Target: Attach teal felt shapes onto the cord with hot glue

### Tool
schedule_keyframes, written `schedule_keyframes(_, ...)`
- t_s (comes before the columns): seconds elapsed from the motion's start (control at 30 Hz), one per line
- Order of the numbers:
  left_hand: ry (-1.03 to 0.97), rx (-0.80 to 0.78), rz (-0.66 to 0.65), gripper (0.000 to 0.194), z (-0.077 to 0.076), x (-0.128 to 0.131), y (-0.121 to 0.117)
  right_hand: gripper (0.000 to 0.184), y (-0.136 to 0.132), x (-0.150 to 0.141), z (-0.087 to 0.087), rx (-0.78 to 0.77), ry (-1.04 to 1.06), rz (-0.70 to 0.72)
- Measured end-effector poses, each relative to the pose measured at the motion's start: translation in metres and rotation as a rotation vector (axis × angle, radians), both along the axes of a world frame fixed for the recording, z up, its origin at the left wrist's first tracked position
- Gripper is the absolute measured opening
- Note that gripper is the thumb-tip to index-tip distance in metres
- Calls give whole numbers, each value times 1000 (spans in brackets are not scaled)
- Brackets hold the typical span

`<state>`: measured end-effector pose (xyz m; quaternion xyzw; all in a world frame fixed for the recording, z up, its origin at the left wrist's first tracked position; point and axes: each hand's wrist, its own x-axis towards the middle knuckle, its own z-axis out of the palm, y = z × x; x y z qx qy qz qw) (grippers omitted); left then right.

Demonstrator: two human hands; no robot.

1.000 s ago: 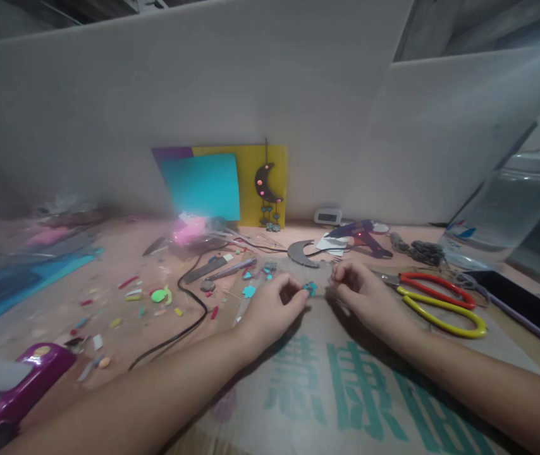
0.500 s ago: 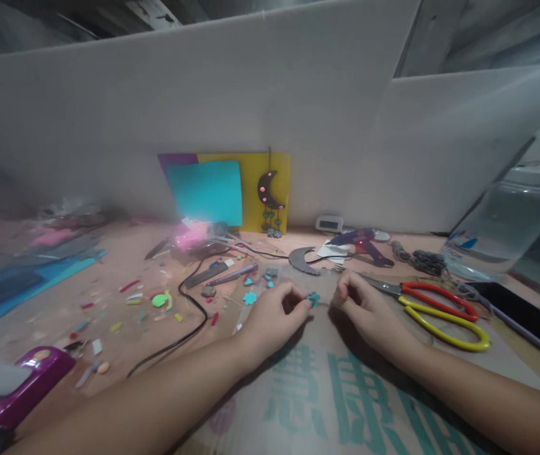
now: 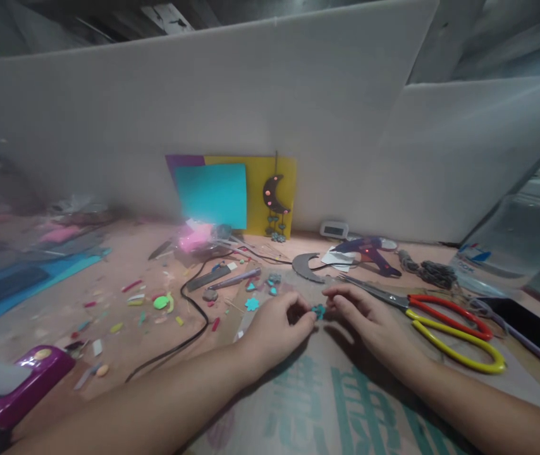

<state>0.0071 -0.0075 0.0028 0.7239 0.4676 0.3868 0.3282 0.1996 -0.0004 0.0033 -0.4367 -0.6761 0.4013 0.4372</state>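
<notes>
Flower [image 3: 319, 311] in left hand [image 3: 280, 323]: 1 | scissors [image 3: 400, 302]: 1 | crescents [image 3: 300, 268]: 2

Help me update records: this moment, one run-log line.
left hand: pinching teal flower | right hand: nearby, contact unclear | scissors: beside right hand

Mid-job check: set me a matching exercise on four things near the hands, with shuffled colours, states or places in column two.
Column one:
1. darker teal flower
2. scissors
3. crescent lying on the table
4. glue gun

Column two:
A. red and yellow handles
B. small red light showing
C. at the left hand's fingertips
D. plain grey

Pairs: 1-C, 2-A, 3-D, 4-B
</notes>
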Motion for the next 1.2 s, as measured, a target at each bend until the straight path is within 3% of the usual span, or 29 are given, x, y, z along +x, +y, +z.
schedule_keyframes(0.33,65,10,-5,14,4,-2,-4,23,-6,-5,11,111,-201,-7)
schedule_keyframes(0.53,65,5,-51,12,5,-2,-3,21,-6,-3,13,75,-173,44)
schedule_keyframes(0.83,-27,78,-27,15,3,-5,-1,16,-6,-7,19,77,-304,39)
schedule_keyframes(1.0,-50,70,-46,17,1,-7,0,22,-6,-6,15,32,-193,117)
schedule_keyframes(1.2,-33,137,-17,19,5,-7,-2,19,-8,-6,16,99,-282,56)
